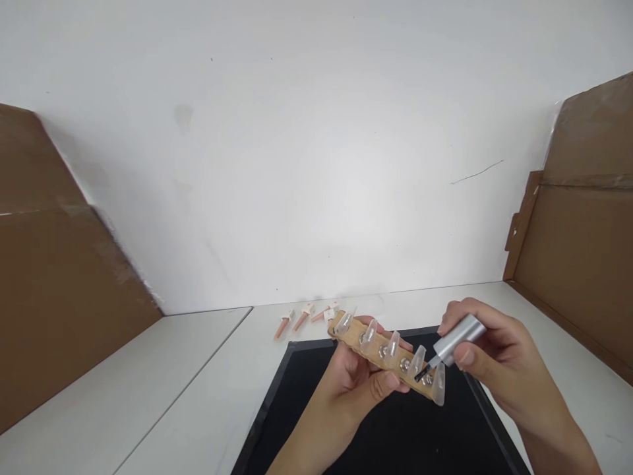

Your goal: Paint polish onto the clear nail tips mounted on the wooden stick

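Gripping a strip [394, 365] of clear tips [393, 344] in left hand [352, 389] above black mat [420, 435], pinching brush [459, 340] in right hand [509, 369]. Best to steady the strip and stroke lightly.

brush handle [459, 338]: smooth, shiny, looks like metal | strip [353, 336]: not shiny, like wood or thick card | tips [369, 334]: see-through shiny plastic | round bumps [405, 364]: shiny like metal | mat [376, 439]: dull | table [198, 402]: smooth | back wall [297, 165]: smooth, a bit scuffed | side walls [39, 284]: dull cardboard
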Tool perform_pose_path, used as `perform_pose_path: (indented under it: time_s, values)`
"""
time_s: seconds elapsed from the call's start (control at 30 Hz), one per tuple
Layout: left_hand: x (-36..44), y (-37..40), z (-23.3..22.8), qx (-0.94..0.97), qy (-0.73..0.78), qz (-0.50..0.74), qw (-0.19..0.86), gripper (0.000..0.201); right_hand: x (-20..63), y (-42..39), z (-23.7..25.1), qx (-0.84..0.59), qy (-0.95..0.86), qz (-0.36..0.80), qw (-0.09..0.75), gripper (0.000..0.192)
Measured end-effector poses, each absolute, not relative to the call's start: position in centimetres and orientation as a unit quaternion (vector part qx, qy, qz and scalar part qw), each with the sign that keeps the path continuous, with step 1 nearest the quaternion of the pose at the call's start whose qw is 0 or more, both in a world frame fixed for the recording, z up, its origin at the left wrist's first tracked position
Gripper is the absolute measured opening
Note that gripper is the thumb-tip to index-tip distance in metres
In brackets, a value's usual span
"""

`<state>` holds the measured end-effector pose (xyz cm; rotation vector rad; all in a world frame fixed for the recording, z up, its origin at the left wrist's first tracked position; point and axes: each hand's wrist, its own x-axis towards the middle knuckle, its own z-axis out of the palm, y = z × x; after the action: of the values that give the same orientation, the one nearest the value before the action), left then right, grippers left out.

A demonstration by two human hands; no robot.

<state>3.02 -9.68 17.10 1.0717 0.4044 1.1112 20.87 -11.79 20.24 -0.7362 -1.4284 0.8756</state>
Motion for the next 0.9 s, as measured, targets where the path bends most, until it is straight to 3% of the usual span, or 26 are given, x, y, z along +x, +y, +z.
perform_pose_path:
  time_s: [0.9]
  values:
    - [2.4, -10.8, 17.6, 0.463, 0.186, 0.503, 0.706, 0.032, 21.3, -11.7, 20.4, -0.345, -0.609, 0.334, 0.631, 0.019]
